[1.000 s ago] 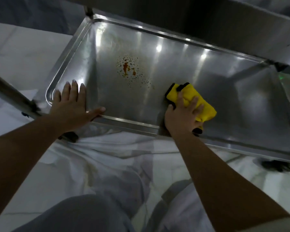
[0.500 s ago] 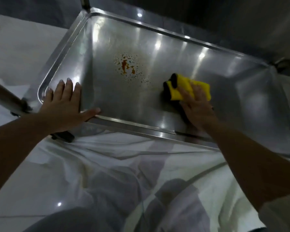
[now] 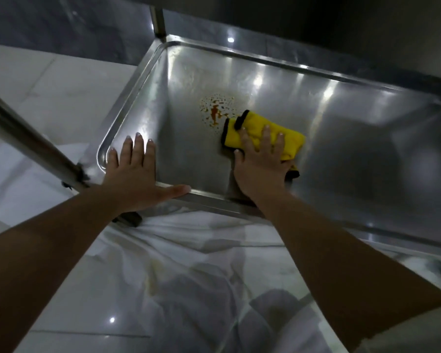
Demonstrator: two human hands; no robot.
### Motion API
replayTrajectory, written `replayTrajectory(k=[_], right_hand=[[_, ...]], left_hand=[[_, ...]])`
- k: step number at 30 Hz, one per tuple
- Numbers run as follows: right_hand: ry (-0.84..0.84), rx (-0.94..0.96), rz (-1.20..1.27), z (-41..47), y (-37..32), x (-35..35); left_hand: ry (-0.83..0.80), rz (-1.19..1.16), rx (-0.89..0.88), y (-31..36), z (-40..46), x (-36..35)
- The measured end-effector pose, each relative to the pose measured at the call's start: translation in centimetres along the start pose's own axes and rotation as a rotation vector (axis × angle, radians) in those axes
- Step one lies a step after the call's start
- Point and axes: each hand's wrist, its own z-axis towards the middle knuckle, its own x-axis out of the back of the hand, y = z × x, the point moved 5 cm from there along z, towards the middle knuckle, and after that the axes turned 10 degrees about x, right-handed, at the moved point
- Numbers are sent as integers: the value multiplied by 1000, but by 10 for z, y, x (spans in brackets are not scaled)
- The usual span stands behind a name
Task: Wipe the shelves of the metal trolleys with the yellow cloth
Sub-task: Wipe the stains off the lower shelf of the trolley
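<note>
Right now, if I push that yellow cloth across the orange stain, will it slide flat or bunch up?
Probably bunch a bit: the cloth is soft and folded, with a corner curled up by the stain. It should glide easily, since the shelf is smooth, shiny metal. The right hand presses flat on it, which likely keeps it spread.

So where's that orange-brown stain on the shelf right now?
In the head view, the orange-brown stain sits mid-shelf on the metal trolley shelf, just left of the yellow cloth under the right hand.
</note>
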Motion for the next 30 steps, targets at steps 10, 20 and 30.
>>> replayTrajectory(k=[10,20,30], right_hand=[[12,522,-74,-67,78,27],[-27,-35,-46,-62,-19,-3],[-116,493,-232,-69,39,24]], left_hand=[[11,-77,8,13,-30,-11],[53,-92,45,33,-42,-21],[261,-17,-92,-4,-19,11]])
